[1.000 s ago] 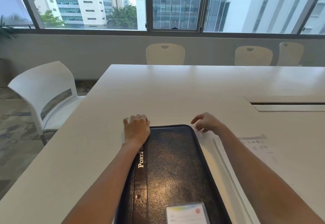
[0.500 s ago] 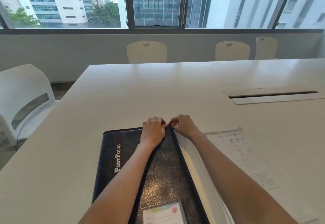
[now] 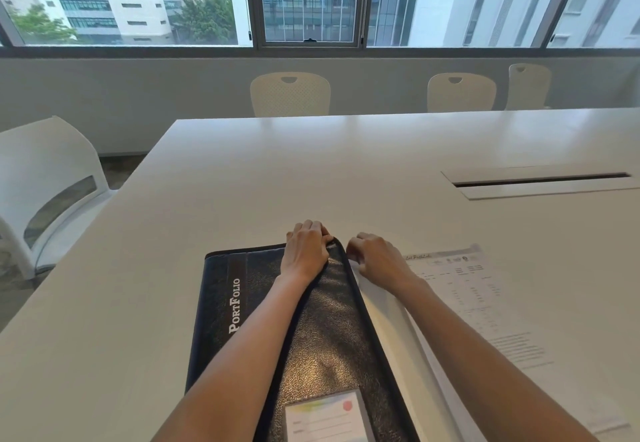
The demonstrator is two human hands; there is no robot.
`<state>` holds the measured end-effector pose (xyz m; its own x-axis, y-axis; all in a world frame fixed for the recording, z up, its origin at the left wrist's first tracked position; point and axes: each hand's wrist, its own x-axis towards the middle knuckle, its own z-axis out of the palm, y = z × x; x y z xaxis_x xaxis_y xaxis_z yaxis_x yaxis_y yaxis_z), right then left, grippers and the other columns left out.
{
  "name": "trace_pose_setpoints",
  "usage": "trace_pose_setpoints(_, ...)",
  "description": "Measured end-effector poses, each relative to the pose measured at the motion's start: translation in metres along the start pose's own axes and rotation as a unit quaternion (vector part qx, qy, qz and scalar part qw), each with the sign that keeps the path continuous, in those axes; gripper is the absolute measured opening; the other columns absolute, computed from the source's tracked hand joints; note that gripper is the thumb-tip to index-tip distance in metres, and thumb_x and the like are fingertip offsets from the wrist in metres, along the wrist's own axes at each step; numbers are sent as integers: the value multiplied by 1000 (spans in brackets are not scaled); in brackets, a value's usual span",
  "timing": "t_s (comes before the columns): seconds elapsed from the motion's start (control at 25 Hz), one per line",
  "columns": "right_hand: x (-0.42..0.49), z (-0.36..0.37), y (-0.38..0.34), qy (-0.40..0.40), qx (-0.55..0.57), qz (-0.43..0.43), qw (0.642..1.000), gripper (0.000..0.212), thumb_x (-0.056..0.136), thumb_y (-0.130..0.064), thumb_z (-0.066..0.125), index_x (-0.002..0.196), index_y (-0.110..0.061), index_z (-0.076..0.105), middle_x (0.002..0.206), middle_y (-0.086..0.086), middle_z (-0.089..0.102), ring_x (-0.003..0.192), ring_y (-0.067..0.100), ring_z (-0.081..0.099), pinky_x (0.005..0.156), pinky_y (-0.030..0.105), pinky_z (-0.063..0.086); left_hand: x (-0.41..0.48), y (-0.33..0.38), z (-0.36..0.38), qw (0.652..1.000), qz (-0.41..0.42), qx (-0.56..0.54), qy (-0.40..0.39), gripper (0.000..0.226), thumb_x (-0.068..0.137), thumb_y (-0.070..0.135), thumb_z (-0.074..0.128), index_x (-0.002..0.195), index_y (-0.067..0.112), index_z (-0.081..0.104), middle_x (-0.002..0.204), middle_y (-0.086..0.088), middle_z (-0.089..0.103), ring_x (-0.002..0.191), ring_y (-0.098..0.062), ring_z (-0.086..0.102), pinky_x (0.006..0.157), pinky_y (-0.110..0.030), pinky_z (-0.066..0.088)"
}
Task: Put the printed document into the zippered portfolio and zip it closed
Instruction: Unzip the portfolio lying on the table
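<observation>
While the left hand (image 3: 306, 251) presses flat, fingers curled, on the portfolio (image 3: 322, 330) far corner to steady it, the right hand (image 3: 375, 259), loosely fisted, sits beside the zip edge; pinch unclear. Printed document (image 3: 478, 299) lies outside, right, on the table (image 3: 277, 164).

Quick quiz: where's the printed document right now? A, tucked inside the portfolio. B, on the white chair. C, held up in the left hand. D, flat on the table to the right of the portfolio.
D: the printed document lies flat on the table, to the right of the portfolio, beyond the right hand.
</observation>
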<state>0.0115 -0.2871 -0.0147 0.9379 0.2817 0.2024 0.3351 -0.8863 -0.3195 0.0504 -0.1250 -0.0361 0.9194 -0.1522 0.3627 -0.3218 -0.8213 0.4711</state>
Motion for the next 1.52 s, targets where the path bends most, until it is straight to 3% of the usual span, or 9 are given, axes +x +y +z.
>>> trace_pose_setpoints(0.32,-54,-8,-15,-5,-12,-14,1000,14,89,-17,54,89,-8,64,91,7,62,80,25,59,70,38,52,-1,4,-4,1000,10,8,16,17,97,23,54,100,9,63,101,-8,64,96,-22,53,87,-35,38)
trace_pose_setpoints(0.64,-137,-11,-25,-17,13,12,1000,11,91,-17,56,98,-13,65,96,-1,61,81,13,56,73,24,52,7,4,-3,999,30,29,22,20,97,24,53,103,7,63,105,-10,64,99,-23,54,91,-37,40)
trace_pose_setpoints(0.88,-168,-14,-30,-7,46,32,998,13,90,-15,57,98,-12,67,95,-1,61,82,12,56,74,26,52,-4,30,-14,997,57,46,-31,33,97,32,52,125,14,56,123,-8,60,115,-25,51,101,-42,35)
trace_pose_setpoints(1.04,-167,-14,-31,10,57,39,998,8,87,-14,61,94,-13,67,90,-2,59,77,11,53,70,23,48,-51,61,-26,980,125,11,-155,40,96,42,50,133,26,52,140,-6,48,130,-26,41,108,-50,30)
trace_pose_setpoints(1.16,-167,-13,-31,19,69,38,997,4,85,-12,65,88,-13,67,85,-2,58,75,13,54,69,25,46,-89,71,-32,967,111,0,-228,38,96,44,49,130,29,57,150,-8,37,139,-28,29,112,-53,22)
trace_pose_setpoints(1.4,-170,-11,-33,36,50,25,998,4,85,-9,62,86,-9,66,83,6,61,74,21,55,66,33,48,-127,69,-32,968,129,13,-213,36,99,42,43,121,20,60,156,-8,29,146,-26,16,117,-49,5)
trace_pose_setpoints(1.52,-178,-10,-37,45,27,20,998,6,88,-10,58,88,-7,64,86,7,62,74,20,54,65,30,47,-132,70,-26,974,138,19,-178,35,101,42,40,120,18,59,153,-7,34,146,-25,18,118,-52,6)
